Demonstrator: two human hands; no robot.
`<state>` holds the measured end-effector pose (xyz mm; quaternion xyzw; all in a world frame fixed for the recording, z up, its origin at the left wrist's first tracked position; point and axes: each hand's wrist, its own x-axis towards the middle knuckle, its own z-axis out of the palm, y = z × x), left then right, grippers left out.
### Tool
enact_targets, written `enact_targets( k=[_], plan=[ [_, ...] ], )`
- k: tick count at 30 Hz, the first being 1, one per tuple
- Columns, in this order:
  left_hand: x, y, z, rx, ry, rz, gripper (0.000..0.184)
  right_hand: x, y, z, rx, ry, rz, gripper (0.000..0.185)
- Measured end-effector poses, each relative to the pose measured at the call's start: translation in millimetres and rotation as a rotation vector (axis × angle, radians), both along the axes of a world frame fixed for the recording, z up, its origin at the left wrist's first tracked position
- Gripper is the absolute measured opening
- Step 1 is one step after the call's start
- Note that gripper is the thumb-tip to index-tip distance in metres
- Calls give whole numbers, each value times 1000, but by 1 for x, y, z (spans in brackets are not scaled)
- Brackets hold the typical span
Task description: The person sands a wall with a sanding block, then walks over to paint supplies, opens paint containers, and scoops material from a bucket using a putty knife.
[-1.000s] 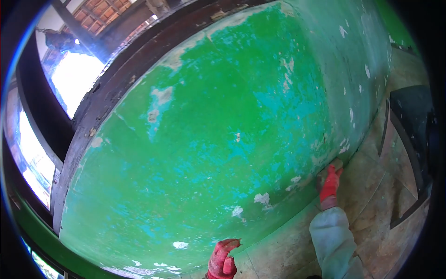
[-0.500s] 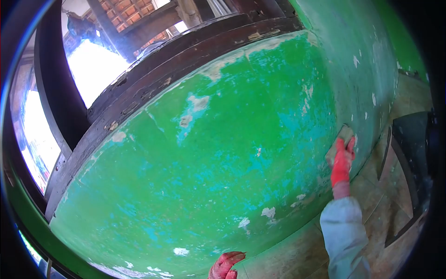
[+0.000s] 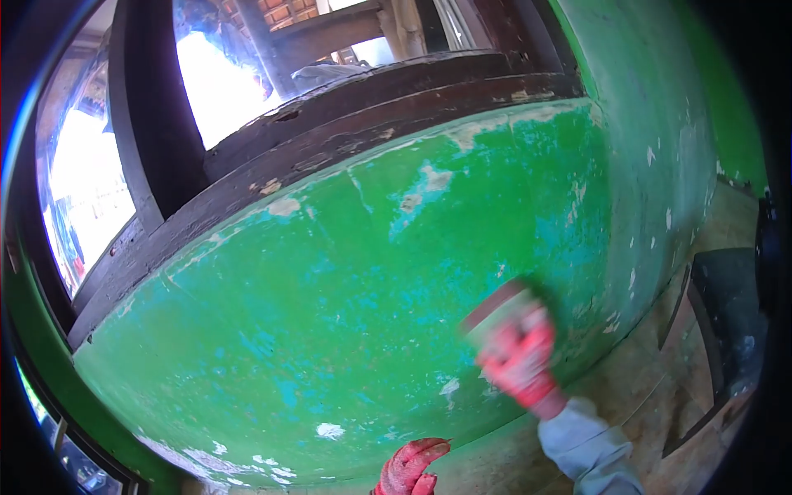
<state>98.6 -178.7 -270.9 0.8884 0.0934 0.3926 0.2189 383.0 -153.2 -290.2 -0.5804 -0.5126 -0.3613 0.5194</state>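
My right hand (image 3: 521,355), in a red glove smudged with pale dust, is closed round what looks like a sanding block (image 3: 497,307). The block has a brown edge and a pale greenish side; motion smears it. It is at the lower right of a green wall (image 3: 330,305), whose paint is worn to turquoise and white patches. At the bottom edge of the view my left hand (image 3: 408,469), also red-gloved, shows curled fingers with the thumb apart. Nothing is visible between them, and the rest of that hand is cut off.
A dark wooden window sill (image 3: 346,128) with chipped paint runs above the green wall. At right, a paler side wall (image 3: 660,165) meets it in a corner. A dark panel-like object (image 3: 726,309) stands on the tiled floor (image 3: 635,396) at the right.
My right hand has moved left from the corner onto the green wall with the sanding block, and the block is now tilted differently. The view has shifted; my left hand stays low.
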Motion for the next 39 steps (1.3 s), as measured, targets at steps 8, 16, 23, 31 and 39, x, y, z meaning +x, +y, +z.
enact_targets(
  k=[8, 16, 23, 31, 39],
  plan=[
    [-9, 2, -3, -26, -24, -47, 40, 93, 0, 104, 305, 667, -225, 64],
    [10, 13, -23, 6, 48, -137, 40, -111, 48, 70, 165, -820, 121, 43],
    [-9, 13, -16, -2, -5, -110, 41, 94, -8, 143, 279, 432, -276, 64],
    [4, 23, -43, 203, -234, 181, 52, -64, 23, 175, 219, 208, 544, 63],
    [2, 26, -42, 267, -267, 447, 63, -6, 1, 184, 58, -19, 62, 52]
  ],
)
